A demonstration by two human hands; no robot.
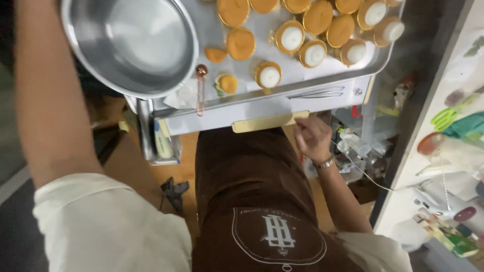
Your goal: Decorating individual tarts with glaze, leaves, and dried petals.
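While the right hand (pixel 312 137) pinches the right end of a flat gold strip (pixel 269 121), its fingers are closed on that end, with a wristband showing just below the hand. The strip is thin, long and rectangular, pale gold with a dull sheen, and it lies level along the front edge of the tray (pixel 282 93), just below the tray's rim and above the brown apron (pixel 247 186).

Of the left hand only the forearm (pixel 48 90) shows, rising past the left of the tray and out of the top of the view, so whether its fingers are open or closed cannot be told.

On the tray, a wide steel bowl (pixel 128 45) overhangs the left corner. To its right sit round cakes (pixel 291 36), some orange on top, some white in gold cups (they crowd the far right part of the tray). A copper spoon (pixel 200 88) lies near the tray's front, just right of the bowl.

The tray's front strip is mostly bare. Right of the tray stands a cluttered shelf (pixel 363 141), close to the right hand; below the tray, the apron fills the room.
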